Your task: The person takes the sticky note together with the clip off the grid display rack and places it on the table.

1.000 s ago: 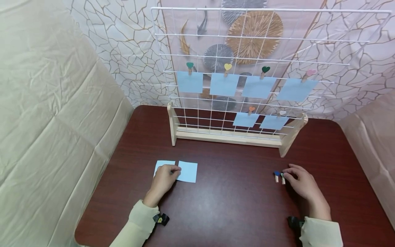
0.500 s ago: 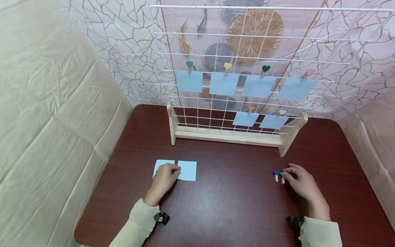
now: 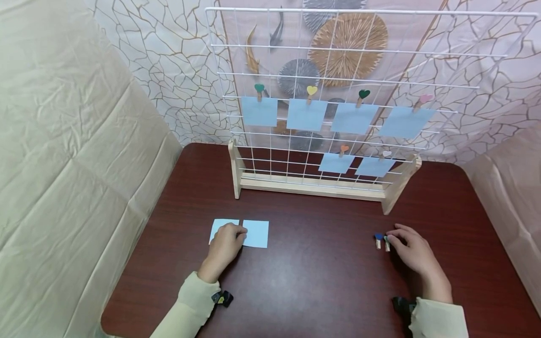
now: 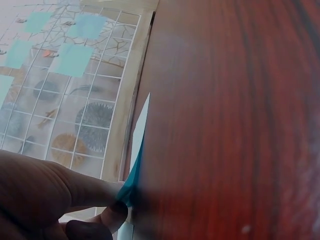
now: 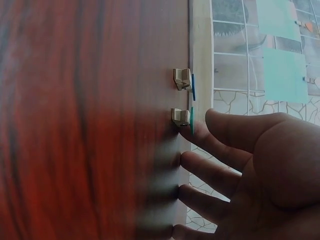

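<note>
My left hand (image 3: 224, 245) pinches the near-left edge of a light blue square paper (image 3: 257, 234) between thumb and finger. That paper (image 4: 140, 131) looks bent up at the pinch in the left wrist view. A second blue paper (image 3: 223, 224) lies beside it, partly hidden under the hand. At the right, my right hand (image 3: 416, 253) rests its fingertips on the table beside a small wooden clothespin with a pale green heart (image 3: 387, 245). Its thumb and index finger stand apart around the heart end. Left of this lies a clothespin with a blue heart (image 3: 378, 241).
A white wire grid (image 3: 296, 72) on a wooden stand (image 3: 313, 187) rises at the back of the dark red table (image 3: 304, 281). Several blue papers (image 3: 306, 115) hang on it in two rows from heart clothespins. Fabric walls (image 3: 76, 188) enclose the table.
Both hands stay nearly in place. The right-hand blue paper has shifted very slightly left at my left fingertips.
</note>
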Demonstrator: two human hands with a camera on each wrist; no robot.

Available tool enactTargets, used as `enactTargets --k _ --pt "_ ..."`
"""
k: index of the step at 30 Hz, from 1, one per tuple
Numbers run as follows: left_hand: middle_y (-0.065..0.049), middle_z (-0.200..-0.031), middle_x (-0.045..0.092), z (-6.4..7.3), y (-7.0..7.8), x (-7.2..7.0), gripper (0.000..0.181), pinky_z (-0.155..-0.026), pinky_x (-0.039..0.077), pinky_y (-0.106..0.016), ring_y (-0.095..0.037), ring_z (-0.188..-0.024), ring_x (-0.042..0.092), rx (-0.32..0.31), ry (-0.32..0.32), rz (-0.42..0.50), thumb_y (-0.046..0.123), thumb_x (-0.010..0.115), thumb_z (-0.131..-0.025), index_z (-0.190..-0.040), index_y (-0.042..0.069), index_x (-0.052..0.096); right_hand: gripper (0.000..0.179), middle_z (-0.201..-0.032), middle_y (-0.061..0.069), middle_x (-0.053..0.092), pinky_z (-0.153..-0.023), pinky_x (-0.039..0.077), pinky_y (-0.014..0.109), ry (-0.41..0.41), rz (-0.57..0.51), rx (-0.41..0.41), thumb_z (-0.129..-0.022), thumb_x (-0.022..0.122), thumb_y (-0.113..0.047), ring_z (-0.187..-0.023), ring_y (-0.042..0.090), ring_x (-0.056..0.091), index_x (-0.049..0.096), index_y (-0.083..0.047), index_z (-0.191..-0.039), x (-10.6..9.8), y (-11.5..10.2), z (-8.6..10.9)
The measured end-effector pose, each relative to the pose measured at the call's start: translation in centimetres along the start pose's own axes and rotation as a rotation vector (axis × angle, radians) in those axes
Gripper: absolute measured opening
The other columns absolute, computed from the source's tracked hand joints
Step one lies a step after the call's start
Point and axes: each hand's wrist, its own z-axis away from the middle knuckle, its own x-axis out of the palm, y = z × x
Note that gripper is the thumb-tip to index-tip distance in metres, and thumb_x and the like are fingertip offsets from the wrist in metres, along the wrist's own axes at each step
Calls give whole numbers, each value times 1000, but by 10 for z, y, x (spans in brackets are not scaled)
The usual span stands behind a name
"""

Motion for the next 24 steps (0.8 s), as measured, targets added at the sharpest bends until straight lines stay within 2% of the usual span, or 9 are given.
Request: enactTargets --k 6,11,16,21,24 --pt "-12 -115 75 1 0 0 17 -64 58 -40 -30 -99 73 1 0 -1 10 72 -100 -113 11 83 37 -151 39 43 -105 34 76 1 -8 -1 -111 55 -21 -137 63 38 68 11 -125 0 0 1" --pt "-12 -116 75 1 -2 0 19 -62 54 -36 -24 -90 70 0 -2 8 9 73 -97 -113 11 83 37 -151 39 42 -105 33 76 -1 -14 3 -111 56 -21 -138 63 38 68 11 -125 0 0 1" --pt "-11 -116 75 1 -2 1 19 -61 52 -34 -21 -89 69 -1 -4 13 10 73 -97 -113 12 83 40 -151 40 41 -105 33 77 -7 -7 8 -111 55 -23 -137 64 37 67 12 -126 0 1 1" --pt "-9 -112 75 1 -2 0 20 -54 45 -30 -14 -70 60 21 8 45 10 71 -98 -114 12 83 43 -150 39 44 -105 34 76 4 3 -10 -111 58 -25 -138 61 39 62 9 -136 1 0 1" --pt "-5 -95 73 1 -2 -1 22 -50 38 -28 -9 -58 48 42 16 62 9 69 -97 -114 12 82 51 -150 39 45 -105 34 75 6 6 -14 -111 58 -29 -138 60 40 54 9 -144 1 -1 2"
